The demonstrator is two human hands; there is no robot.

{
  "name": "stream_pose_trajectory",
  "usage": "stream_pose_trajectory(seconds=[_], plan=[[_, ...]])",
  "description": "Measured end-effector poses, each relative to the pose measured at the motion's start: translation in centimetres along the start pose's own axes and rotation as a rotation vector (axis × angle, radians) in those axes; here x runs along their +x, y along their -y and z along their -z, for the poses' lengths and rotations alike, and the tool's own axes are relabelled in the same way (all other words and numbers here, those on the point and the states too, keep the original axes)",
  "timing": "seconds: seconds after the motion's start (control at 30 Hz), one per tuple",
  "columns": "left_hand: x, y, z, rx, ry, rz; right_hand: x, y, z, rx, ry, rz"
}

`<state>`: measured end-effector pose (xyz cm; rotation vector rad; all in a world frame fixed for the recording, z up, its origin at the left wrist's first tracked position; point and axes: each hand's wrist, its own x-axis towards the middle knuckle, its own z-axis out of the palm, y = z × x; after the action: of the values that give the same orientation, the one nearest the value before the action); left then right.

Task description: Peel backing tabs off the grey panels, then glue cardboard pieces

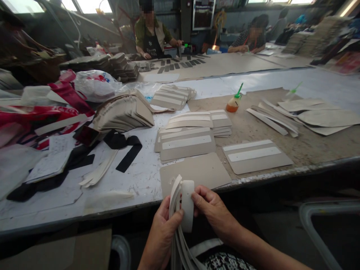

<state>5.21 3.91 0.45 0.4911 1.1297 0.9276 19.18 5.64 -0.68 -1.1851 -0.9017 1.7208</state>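
Note:
My left hand point(168, 221) is closed round a bundle of long pale strips point(175, 202), which hang down below the table edge. Between the thumb and fingers of my right hand point(209, 204) is one white strip point(187, 210), held beside the bundle near its upper end. Just beyond my hands a plain beige panel point(197, 170) lies at the table's edge. Behind it stand stacked beige panels point(187, 144) with white strips across them. Another such panel point(257, 156) lies to the right on brown board.
A glue bottle point(233, 104) with a green nozzle stands mid-table. Loose strips point(271, 118) and pale sheets point(323, 116) lie right. Black ribbon point(128, 148), a fanned stack of panels point(126, 112) and plastic bags point(95, 84) occupy the left. Co-workers point(153, 35) sit across the table.

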Motion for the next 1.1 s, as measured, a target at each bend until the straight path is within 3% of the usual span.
stream_pose_trajectory(seconds=[0.17, 0.3, 0.5, 0.67, 0.97, 1.1], plan=[[0.4, 0.5, 1.2, 0.115, -0.126, -0.073, 0.4, 0.7, -0.2, 0.038, -0.030, -0.093], [0.1, 0.1, 2.2, 0.187, -0.181, -0.073, 1.3, 2.4, 0.5, -0.174, 0.012, -0.133], [-0.1, -1.8, 1.8, 0.005, -0.053, -0.056, 2.0, 4.1, 0.2, -0.614, 0.126, 0.073], [0.7, -1.7, 1.6, -0.023, 0.024, -0.069, 2.0, 3.7, -0.7, -0.783, 0.196, 0.169], [0.3, -1.4, 2.0, -0.199, 0.067, -0.043, 1.9, 3.7, -1.5, -0.797, 0.232, 0.161], [0.5, -0.9, 2.0, -0.099, 0.025, -0.072, 1.3, 4.2, -1.3, -0.782, 0.292, 0.014]])
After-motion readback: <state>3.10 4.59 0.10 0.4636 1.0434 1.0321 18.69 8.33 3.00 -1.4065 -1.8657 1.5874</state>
